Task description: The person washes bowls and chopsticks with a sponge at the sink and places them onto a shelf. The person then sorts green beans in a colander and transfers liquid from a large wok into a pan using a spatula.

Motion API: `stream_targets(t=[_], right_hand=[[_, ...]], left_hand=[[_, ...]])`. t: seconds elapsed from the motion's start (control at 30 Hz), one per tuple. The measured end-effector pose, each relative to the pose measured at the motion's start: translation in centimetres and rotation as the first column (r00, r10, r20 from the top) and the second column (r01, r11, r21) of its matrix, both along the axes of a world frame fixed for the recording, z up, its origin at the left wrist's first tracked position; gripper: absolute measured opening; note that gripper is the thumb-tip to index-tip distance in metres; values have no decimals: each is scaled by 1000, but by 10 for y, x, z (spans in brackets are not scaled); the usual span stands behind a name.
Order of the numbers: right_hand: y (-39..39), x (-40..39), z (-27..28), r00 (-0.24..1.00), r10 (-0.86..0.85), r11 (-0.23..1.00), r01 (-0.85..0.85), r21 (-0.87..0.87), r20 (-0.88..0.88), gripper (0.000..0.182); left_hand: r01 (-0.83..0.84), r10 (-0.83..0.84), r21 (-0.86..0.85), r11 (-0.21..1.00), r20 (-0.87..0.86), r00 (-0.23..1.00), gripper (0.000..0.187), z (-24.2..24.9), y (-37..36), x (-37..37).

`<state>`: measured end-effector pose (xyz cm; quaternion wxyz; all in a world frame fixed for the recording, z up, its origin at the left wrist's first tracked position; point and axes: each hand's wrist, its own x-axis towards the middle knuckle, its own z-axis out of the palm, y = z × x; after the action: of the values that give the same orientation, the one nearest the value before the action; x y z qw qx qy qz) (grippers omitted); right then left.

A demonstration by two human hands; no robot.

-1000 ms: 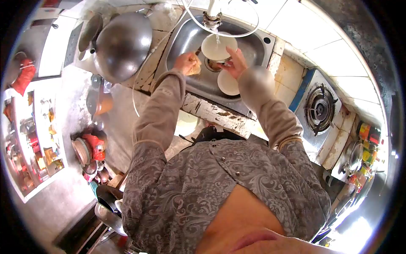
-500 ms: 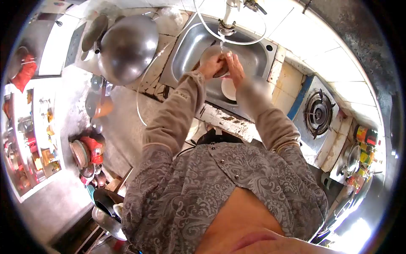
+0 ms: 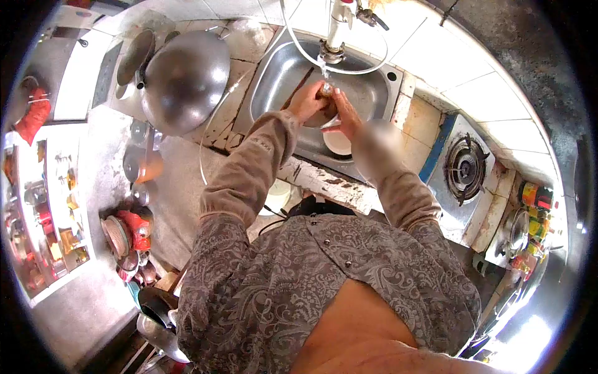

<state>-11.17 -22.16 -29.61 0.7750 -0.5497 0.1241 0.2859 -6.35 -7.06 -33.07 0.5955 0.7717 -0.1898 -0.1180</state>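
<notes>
Inside the steel sink point(image 3: 374, 93), hands point(image 3: 305, 103) point(image 3: 349, 117) surround a bowl point(image 3: 319, 117).

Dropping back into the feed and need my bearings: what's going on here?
At the sink, a person's left hand and right hand work close together below the tap, around what looks like a bowl, largely hidden. A pale dish sits in the sink near the right hand.

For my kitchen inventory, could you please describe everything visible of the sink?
The sink is shiny grey, apparently stainless steel: a rounded rectangular basin, set level in a worn, chipped counter. Its rim has a dark round hole. Water runs in. A white bowl rests inside; both hands work above.
</notes>
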Motion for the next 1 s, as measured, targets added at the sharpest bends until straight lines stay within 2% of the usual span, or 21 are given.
stream_targets(t=[0.03, 0.07, 0.17, 0.2, 0.3, 0.33, 0.4, 0.43, 0.47, 0.53, 0.6, 0.67, 0.73, 0.77, 0.8, 0.87, 0.97, 1.0], right_hand=[[-2, -1, 6, 999, 0, 999, 1, -33, 33, 61], [-4, -2, 6, 1000, -7, 999, 8, -49, 18, 61], [-1, -5, 2, 999, -33, 997, 34, -72, 13, 59], [0, -4, -4, 998, -49, 997, 51, -64, 36, 59], [10, -5, 0, 992, -109, 989, 115, -94, 69, 56], [12, -6, 3, 989, -127, 984, 135, -114, 74, 55], [19, -1, -20, 937, 17, 927, 116, -357, 350, 51], [19, -3, -26, 966, -51, 939, 133, -319, 252, 48], [23, -6, -11, 981, -123, 946, 162, -282, 150, 45], [17, -2, -2, 981, -94, 934, 146, -327, 169, 44], [9, -5, -3, 981, -39, 931, 104, -350, 190, 44], [3, -4, -6, 973, 62, 935, 22, -354, 223, 45], [0, -1, -28, 942, 180, 872, -20, -488, 283, 46], [4, -2, -22, 921, 239, 835, -33, -550, 308, 46], [6, -4, -16, 959, 139, 899, -18, -438, 246, 49], [14, -13, 4, 996, -42, 978, 56, -199, 76, 55], [14, -21, 17, 989, 38, 995, -25, -97, 141, 59], [13, -20, 15, 994, 26, 997, -18, -72, 109, 60]], left_hand=[[20, -49, -159, 987, -179, 983, 27, 11, -2, -9], [-1, -14, -113, 994, -133, 991, 24, 18, -4, -13], [-106, 109, 190, 976, -7, 994, 23, 0, -14, -4], [-269, 221, 199, 942, 234, 947, 20, -4, -18, -2], [-453, 371, 279, 847, 302, 878, 20, 6, -24, -4], [-433, 352, 378, 818, 266, 897, 28, 12, -20, -12], [-367, 293, 437, 821, 229, 928, 29, 20, -11, -25], [-317, 250, 389, 865, 215, 944, 29, 15, -5, -30], [-250, 197, 324, 913, 188, 962, 30, 9, 1, -32], [-94, 70, 195, 976, 126, 989, 30, -2, 8, -29], [62, -84, 206, 977, 99, 992, 31, -6, 14, -26], [148, -246, 460, 876, 161, 956, 32, -6, 18, -23], [104, -369, 713, 694, 228, 901, 32, -7, 21, -29], [45, -369, 756, 653, 265, 891, 33, -2, 25, -32], [-13, -338, 761, 649, 303, 891, 33, 2, 26, -32], [-97, -202, 662, 743, 360, 911, 34, 11, 28, -29], [-102, -3, 352, 930, 286, 958, 35, 5, 21, -23], [-91, 34, 238, 967, 233, 972, 35, 2, 17, -22]])
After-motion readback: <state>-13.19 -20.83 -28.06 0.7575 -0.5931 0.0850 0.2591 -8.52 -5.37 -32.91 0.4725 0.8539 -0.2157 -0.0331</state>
